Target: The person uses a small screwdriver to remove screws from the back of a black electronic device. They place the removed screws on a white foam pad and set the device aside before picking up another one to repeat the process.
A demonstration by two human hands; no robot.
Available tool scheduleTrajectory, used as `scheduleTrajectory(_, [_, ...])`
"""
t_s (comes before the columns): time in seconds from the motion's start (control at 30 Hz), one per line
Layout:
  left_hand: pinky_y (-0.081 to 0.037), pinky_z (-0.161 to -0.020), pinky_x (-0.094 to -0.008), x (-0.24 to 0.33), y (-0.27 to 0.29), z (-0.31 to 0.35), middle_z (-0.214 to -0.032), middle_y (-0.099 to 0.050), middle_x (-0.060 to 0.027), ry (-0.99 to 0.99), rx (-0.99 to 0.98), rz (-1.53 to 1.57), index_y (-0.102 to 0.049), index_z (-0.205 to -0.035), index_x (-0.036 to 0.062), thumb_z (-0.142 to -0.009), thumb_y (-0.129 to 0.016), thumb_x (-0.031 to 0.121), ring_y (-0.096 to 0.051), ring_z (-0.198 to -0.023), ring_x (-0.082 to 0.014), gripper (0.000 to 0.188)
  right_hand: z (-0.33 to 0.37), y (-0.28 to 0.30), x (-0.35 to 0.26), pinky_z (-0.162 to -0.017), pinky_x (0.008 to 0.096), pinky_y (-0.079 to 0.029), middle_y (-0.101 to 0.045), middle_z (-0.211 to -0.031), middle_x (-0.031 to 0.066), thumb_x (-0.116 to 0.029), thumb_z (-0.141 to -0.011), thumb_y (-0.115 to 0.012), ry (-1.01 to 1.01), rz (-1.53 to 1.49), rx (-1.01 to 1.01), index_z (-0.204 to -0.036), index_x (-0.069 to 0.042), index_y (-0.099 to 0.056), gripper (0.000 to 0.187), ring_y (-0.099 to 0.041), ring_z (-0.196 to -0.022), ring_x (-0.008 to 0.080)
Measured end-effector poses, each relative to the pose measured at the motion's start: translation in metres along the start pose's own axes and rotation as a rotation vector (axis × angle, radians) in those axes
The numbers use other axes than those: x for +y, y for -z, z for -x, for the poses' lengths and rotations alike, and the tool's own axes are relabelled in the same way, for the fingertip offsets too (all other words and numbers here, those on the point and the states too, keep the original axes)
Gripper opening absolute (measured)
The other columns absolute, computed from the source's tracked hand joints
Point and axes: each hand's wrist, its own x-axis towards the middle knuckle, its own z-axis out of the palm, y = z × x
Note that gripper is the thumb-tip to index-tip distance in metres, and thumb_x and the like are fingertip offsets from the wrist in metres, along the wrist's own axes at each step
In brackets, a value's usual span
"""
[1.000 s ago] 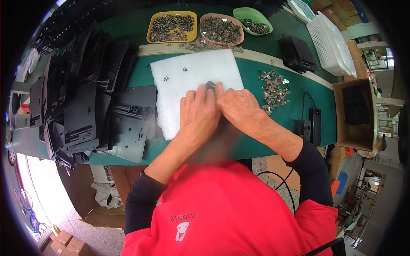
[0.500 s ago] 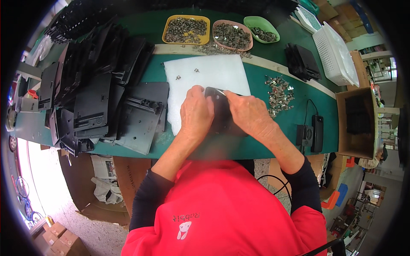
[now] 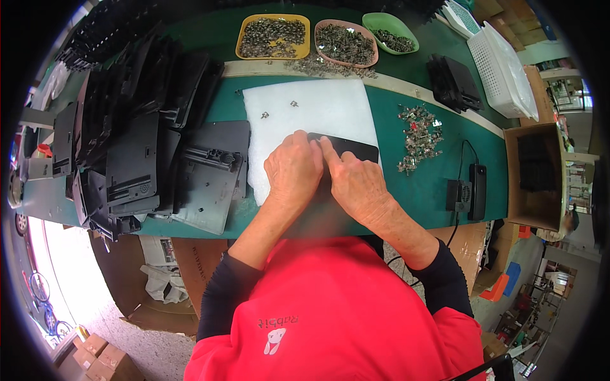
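A black plastic panel (image 3: 358,149) lies over a white foam sheet (image 3: 305,100), its near part blurred and partly behind my hands. My left hand (image 3: 294,166) is closed around the panel's far left side, fingers curled over the edge. On top of the panel rests my right hand (image 3: 358,188), its index finger reaching to the far edge beside my left thumb and its other fingers curled. Whether a small part sits under those fingertips is hidden. Two small metal clips, one of them this clip (image 3: 265,115), lie on the foam.
Stacked black panels (image 3: 133,159) crowd the left, with a flat panel (image 3: 213,178) beside the foam. A loose clip pile (image 3: 419,136) lies right. Yellow (image 3: 240,38), pink (image 3: 375,51) and green (image 3: 406,49) trays hold metal parts at the back. A black adapter (image 3: 476,190) stands front right.
My right hand has slid left along the panel's far edge toward my left hand, uncovering the panel's right part. The view has shifted slightly.
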Motion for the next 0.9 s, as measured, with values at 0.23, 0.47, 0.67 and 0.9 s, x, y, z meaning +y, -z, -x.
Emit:
scheduleTrajectory(0.23, [-0.049,-0.056,-0.0479,-0.006,-0.005,0.002,-0.075,-0.063,-0.0163,-0.094,0.064,0.039,-0.055,-0.081,0.0019,-0.088,-0.058,0.019,-0.063,-0.065,-0.0366,0.019,-0.013,0.018,-0.011,-0.057,0.0426,-0.056,-0.066,-0.071,0.0180,-0.005,-0.082,-0.056,-0.022,0.032,-0.154,-0.129,0.003,-0.052,0.048,-0.068,-0.063,0.0352])
scheduleTrajectory(0.47, [-0.050,-0.056,-0.0468,-0.011,-0.009,0.002,-0.075,-0.063,-0.0165,-0.158,0.054,0.072,-0.056,-0.083,0.0011,-0.088,-0.059,0.022,-0.063,-0.066,-0.0372,0.022,-0.032,0.035,-0.020,-0.056,0.0379,-0.056,-0.067,-0.075,0.0140,-0.011,-0.084,-0.061,0.166,0.234,-0.283,-0.098,-0.003,-0.066,0.017,-0.071,-0.074,0.0273])
scheduleTrajectory(0.67, [-0.051,-0.060,-0.0478,-0.008,-0.006,0.001,-0.077,-0.064,-0.0186,-0.108,-0.008,0.011,-0.054,-0.085,0.0009,-0.089,-0.057,0.024,-0.064,-0.068,-0.0385,0.023,-0.037,0.041,-0.003,-0.058,0.0405,-0.056,-0.067,-0.070,0.0158,-0.004,-0.079,-0.059,0.311,0.130,-0.130,-0.088,-0.001,-0.062,0.010,-0.069,-0.066,0.0306])
scheduleTrajectory(0.9, [-0.048,-0.062,-0.0504,-0.003,-0.002,-0.005,-0.073,-0.066,-0.0179,-0.009,-0.068,-0.002,-0.053,-0.091,0.0022,-0.092,-0.055,0.023,-0.064,-0.066,-0.0397,0.021,-0.001,0.004,0.012,-0.058,0.0437,-0.055,-0.065,-0.072,0.0154,-0.002,-0.081,-0.053,0.070,0.102,-0.044,-0.132,-0.002,-0.053,0.052,-0.067,-0.063,0.0331])
